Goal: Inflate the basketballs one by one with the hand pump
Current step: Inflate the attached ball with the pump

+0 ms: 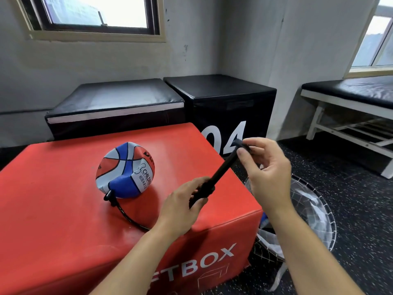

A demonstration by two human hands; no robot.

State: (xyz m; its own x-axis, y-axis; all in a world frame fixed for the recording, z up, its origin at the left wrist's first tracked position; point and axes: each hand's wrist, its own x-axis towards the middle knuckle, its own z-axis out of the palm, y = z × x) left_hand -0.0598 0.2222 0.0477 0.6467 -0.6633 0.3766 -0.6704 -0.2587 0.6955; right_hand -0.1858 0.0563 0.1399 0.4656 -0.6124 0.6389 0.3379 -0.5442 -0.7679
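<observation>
I see a red box [63, 188] in a grey-walled room, carrying 1 sagging basketball [125, 170]. My left hand [180, 205] grips the pump [214, 177] barrel; right hand [265, 167] fingers pinch its handle. A net basket [308, 220] stands beside, contents unclear.

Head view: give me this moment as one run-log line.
left hand: grips pump barrel | right hand: pinches handle, drawn out | hose: plugged into limp basketball | ball on red box

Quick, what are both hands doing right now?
Left hand: grips the black hand pump body.
Right hand: pinches the pump handle.
</observation>
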